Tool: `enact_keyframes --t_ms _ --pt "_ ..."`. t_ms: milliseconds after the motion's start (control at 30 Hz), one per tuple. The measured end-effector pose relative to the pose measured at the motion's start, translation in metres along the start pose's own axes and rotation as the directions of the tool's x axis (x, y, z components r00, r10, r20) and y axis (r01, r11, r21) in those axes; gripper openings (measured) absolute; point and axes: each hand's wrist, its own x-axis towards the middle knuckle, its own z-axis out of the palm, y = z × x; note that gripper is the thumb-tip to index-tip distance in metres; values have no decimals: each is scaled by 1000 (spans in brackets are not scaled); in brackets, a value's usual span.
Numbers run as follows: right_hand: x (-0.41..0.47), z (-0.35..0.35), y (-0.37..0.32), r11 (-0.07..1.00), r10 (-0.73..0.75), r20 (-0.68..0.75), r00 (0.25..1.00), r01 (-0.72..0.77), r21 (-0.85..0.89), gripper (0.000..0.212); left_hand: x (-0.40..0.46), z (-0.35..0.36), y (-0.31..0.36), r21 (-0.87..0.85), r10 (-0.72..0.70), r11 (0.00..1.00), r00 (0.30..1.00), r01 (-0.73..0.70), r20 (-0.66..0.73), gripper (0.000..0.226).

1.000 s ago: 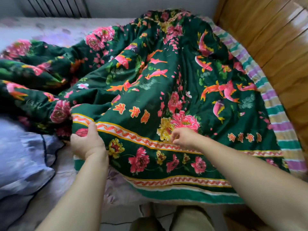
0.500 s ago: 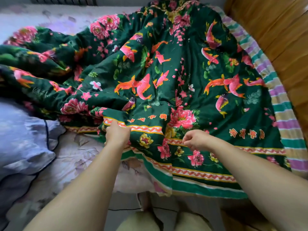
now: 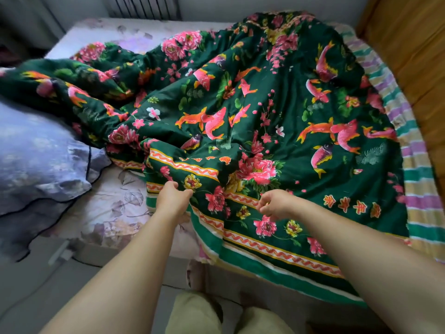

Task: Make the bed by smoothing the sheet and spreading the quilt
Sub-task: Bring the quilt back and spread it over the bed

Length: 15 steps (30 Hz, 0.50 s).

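Observation:
A dark green quilt [image 3: 277, 121] printed with pink flowers and orange fish lies rumpled over the right and middle of the bed, bunched in folds toward the left. Its banded border hangs over the near edge. My left hand [image 3: 172, 198] grips the border at a raised fold. My right hand [image 3: 274, 204] pinches the border a little to the right. The pale floral sheet [image 3: 115, 208] shows bare at the near left and again at the far end.
A blue-grey pillow [image 3: 36, 160] lies at the left. A striped blanket [image 3: 419, 184] runs under the quilt along the right, against a wooden headboard [image 3: 414, 56]. A radiator [image 3: 144, 7] stands beyond the bed. My knees [image 3: 199, 314] are at the bottom.
My left hand has carried the quilt's border rightward, closer to my right hand, uncovering more sheet at the near left. The border fold has bunched up between the hands.

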Motion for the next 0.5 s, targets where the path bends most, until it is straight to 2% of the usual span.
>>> enact_keyframes --t_ms 267,500 --pt "-23 -24 -4 995 -98 -76 992 100 23 10 -36 -14 39 -4 70 998 997 -70 -28 56" --pt "-33 -30 -44 986 -166 -116 979 166 -9 9 -43 -49 63 -15 168 985 985 -169 -44 55"
